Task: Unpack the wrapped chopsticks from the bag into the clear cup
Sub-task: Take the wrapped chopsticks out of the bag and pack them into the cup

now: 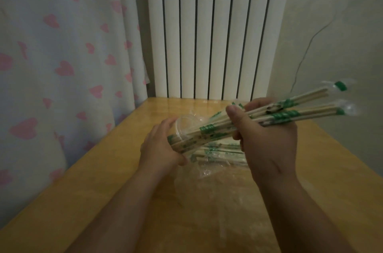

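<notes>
Bundle: pale wooden chopsticks (207, 130) in clear film sleeves with green print, slanting up to the right.
Cup: clear plastic cup (187, 123), thin-walled, tipped sideways above the table, at the bundle's lower ends.
Bag: crinkled clear plastic bag (217, 182), flat on the glossy yellow wooden table (103, 170), more wrapped pairs (219, 148) inside.
Right hand (267, 134): fingers and thumb curled tight round the bundle's middle.
Left hand (159, 147): curved round the cup, holding it.
</notes>
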A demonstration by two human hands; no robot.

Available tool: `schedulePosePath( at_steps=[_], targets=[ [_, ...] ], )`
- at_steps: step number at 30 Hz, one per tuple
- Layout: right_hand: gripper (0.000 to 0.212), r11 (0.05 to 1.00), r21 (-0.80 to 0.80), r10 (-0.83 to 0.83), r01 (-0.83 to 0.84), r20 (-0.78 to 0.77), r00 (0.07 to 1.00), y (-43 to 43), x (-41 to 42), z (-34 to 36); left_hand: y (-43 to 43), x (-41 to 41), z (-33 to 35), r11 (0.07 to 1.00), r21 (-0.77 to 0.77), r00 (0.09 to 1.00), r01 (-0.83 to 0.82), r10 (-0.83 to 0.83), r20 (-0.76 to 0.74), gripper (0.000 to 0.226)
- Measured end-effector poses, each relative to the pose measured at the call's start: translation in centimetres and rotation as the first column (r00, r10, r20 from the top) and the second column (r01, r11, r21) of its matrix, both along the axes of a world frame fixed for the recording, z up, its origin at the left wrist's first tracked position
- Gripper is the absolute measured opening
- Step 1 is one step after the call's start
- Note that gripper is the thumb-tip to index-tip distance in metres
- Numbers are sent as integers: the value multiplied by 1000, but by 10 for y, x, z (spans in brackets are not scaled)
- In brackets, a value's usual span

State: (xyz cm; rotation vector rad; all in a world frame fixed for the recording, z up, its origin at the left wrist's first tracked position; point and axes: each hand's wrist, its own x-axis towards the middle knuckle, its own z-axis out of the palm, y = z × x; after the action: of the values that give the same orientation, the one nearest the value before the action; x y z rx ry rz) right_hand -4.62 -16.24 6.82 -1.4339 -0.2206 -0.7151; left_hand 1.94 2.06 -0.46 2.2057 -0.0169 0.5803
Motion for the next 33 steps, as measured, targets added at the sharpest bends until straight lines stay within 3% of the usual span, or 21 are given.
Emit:
schedulePosePath(
  at_steps=[5, 9, 15, 20, 23, 27, 31, 33],
  targets=[
    [20, 997, -55, 48, -53, -94, 994, -7, 4, -2, -4, -4, 0, 993, 112, 1000, 25, -23, -14, 108],
    [13, 984, 96, 162, -149, -157, 974, -11, 4, 0, -2, -4, 0, 991, 127, 999, 38, -36, -21, 108],
    [11, 989, -49, 130, -143, -212, 969, -15, 7, -3, -3, -5, 0, 989, 141, 999, 42, -40, -20, 108],
    [14, 974, 185, 173, -132, -233, 957, -18, 7, 2, -3, -5, 0, 989, 146, 999, 39, -37, -16, 107],
    [5, 993, 50, 115, -106, -226, 967, -15, 6, 0, -3, -5, 0, 989, 142, 999, 38, -37, -16, 108],
    [18, 988, -24, 143, -151, -203, 969, -15, 5, -4, -3, -6, 0, 990, 136, 999, 33, -32, -9, 107],
    [20, 945, 286, 220, -159, -195, 956, -16, 5, 0, -4, -7, 1, 991, 127, 999, 32, -31, -9, 106],
    [18, 952, 286, 171, -107, -209, 963, -14, 5, 1, -4, -7, 2, 991, 126, 999, 34, -34, -6, 106]
  ],
)
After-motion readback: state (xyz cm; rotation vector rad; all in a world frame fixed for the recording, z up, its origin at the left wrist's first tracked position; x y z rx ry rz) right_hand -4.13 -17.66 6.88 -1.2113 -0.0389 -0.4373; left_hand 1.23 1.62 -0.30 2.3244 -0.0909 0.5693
